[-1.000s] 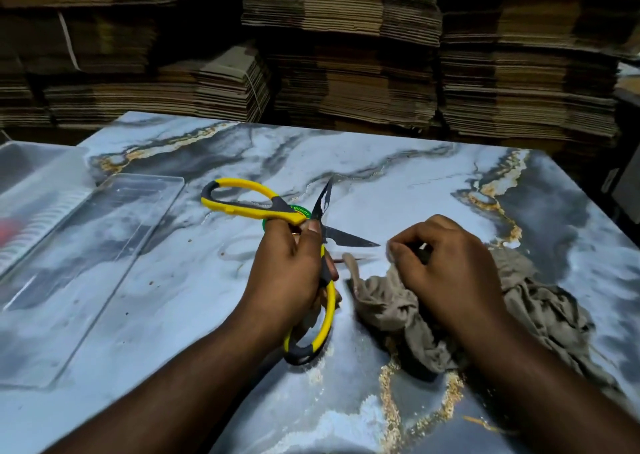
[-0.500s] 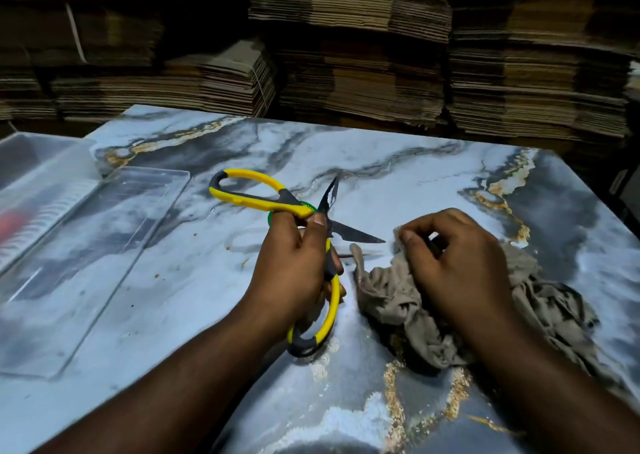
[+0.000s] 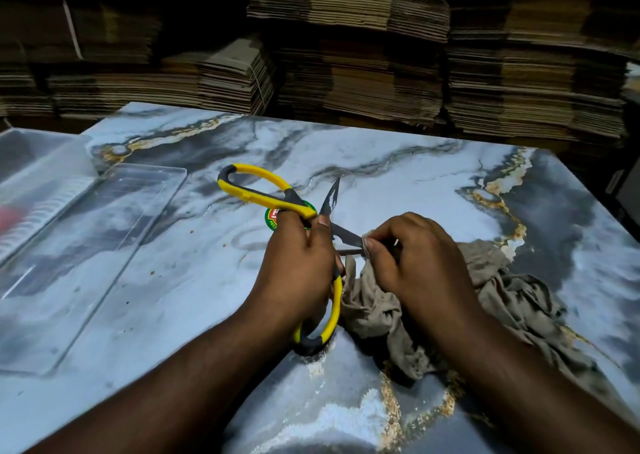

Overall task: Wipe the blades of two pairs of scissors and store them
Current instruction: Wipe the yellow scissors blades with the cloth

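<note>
Gripping the yellow-handled scissors [image 3: 277, 200] around the pivot and near handle, the left hand [image 3: 298, 266] holds them spread wide above the marble-patterned table [image 3: 398, 176], one blade pointing up and away, the other toward the right. The right hand [image 3: 419, 266] pinches a fold of the grey-brown cloth [image 3: 512, 301] round that right-pointing blade, near its tip as far as the view shows. A clear plastic lid [image 3: 86, 256] lies flat at the left, beside what may be a clear box [image 3: 31, 162].

left grip [image 3: 298, 263] clenched, right grip [image 3: 415, 263] pinching — forearms converging
</note>
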A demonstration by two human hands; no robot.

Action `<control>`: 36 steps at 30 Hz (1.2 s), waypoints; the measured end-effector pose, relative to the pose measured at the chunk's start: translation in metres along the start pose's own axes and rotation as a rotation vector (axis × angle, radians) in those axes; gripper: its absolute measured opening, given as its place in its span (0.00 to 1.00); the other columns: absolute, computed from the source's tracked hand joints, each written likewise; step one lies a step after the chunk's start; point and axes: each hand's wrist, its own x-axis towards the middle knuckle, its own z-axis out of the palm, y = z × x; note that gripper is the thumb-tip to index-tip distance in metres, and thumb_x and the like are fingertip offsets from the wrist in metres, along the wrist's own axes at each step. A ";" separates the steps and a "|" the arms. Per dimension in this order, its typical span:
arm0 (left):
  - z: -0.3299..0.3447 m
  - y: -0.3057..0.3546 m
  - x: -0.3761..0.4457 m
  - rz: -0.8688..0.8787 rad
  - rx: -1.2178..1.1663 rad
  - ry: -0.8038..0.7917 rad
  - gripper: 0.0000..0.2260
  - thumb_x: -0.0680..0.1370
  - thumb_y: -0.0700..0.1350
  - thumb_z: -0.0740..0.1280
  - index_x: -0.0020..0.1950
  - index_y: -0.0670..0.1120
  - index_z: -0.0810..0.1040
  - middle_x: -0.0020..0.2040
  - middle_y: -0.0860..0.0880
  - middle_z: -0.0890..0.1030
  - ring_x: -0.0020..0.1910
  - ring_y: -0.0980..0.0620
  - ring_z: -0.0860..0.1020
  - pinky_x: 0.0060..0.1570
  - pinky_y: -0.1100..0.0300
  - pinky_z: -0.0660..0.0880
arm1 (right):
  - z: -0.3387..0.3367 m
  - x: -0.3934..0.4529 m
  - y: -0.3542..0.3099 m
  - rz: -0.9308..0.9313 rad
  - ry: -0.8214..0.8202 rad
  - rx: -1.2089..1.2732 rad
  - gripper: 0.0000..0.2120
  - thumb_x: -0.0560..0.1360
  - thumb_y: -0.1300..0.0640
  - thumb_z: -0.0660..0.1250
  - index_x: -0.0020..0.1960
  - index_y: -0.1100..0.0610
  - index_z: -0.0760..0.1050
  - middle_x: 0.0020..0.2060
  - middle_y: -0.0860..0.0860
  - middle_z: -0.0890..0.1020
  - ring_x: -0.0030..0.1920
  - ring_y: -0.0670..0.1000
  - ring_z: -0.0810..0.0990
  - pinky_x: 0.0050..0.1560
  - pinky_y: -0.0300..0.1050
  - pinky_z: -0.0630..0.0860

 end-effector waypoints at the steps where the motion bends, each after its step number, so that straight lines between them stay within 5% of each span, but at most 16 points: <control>1: 0.000 0.000 0.000 0.004 0.008 0.009 0.08 0.87 0.50 0.60 0.55 0.46 0.69 0.34 0.47 0.82 0.25 0.58 0.77 0.26 0.65 0.71 | -0.001 0.000 0.000 -0.016 -0.012 -0.001 0.03 0.79 0.52 0.74 0.46 0.49 0.82 0.43 0.44 0.81 0.48 0.51 0.80 0.47 0.48 0.75; 6: 0.001 -0.001 -0.003 0.042 0.068 0.038 0.07 0.87 0.52 0.60 0.53 0.50 0.70 0.39 0.48 0.83 0.34 0.53 0.80 0.35 0.57 0.71 | -0.008 0.003 0.002 0.048 -0.027 -0.041 0.05 0.80 0.50 0.71 0.46 0.49 0.81 0.43 0.45 0.80 0.48 0.51 0.80 0.46 0.49 0.75; 11: 0.001 0.001 -0.002 0.030 0.081 0.044 0.07 0.87 0.51 0.60 0.54 0.48 0.70 0.36 0.50 0.81 0.30 0.61 0.78 0.28 0.66 0.69 | -0.005 0.001 -0.006 -0.009 -0.052 0.034 0.07 0.80 0.48 0.70 0.44 0.48 0.79 0.43 0.44 0.80 0.45 0.50 0.80 0.43 0.48 0.75; 15: 0.002 -0.001 -0.002 0.043 0.063 0.039 0.07 0.87 0.52 0.60 0.51 0.51 0.69 0.41 0.44 0.83 0.38 0.47 0.82 0.37 0.53 0.75 | -0.010 0.003 0.004 0.042 -0.036 -0.066 0.05 0.79 0.50 0.73 0.45 0.49 0.81 0.44 0.45 0.81 0.47 0.52 0.80 0.43 0.48 0.74; 19: 0.001 0.002 -0.001 0.042 0.086 0.047 0.07 0.87 0.50 0.59 0.53 0.48 0.70 0.37 0.49 0.81 0.34 0.53 0.80 0.32 0.57 0.69 | 0.001 -0.001 -0.011 -0.080 -0.036 0.088 0.05 0.78 0.50 0.70 0.44 0.49 0.79 0.42 0.45 0.80 0.47 0.52 0.81 0.44 0.49 0.76; 22: 0.000 0.000 -0.001 0.028 0.043 0.038 0.07 0.87 0.50 0.60 0.55 0.46 0.71 0.35 0.49 0.80 0.29 0.58 0.79 0.29 0.62 0.71 | -0.007 0.000 -0.001 -0.002 -0.044 0.034 0.07 0.78 0.50 0.74 0.43 0.47 0.79 0.41 0.42 0.78 0.47 0.49 0.81 0.42 0.45 0.72; 32: -0.002 -0.001 -0.005 0.008 -0.069 -0.006 0.08 0.87 0.50 0.61 0.55 0.47 0.70 0.42 0.34 0.83 0.32 0.44 0.79 0.31 0.48 0.75 | -0.021 0.006 -0.014 0.039 -0.143 -0.230 0.05 0.80 0.47 0.71 0.47 0.45 0.77 0.46 0.45 0.79 0.49 0.51 0.80 0.44 0.47 0.74; 36: -0.004 0.001 -0.006 -0.003 -0.208 0.019 0.08 0.88 0.49 0.59 0.54 0.46 0.69 0.36 0.37 0.82 0.32 0.40 0.78 0.35 0.40 0.79 | -0.019 0.009 -0.008 0.066 -0.122 -0.259 0.06 0.79 0.51 0.71 0.45 0.46 0.76 0.44 0.45 0.78 0.47 0.52 0.79 0.42 0.47 0.69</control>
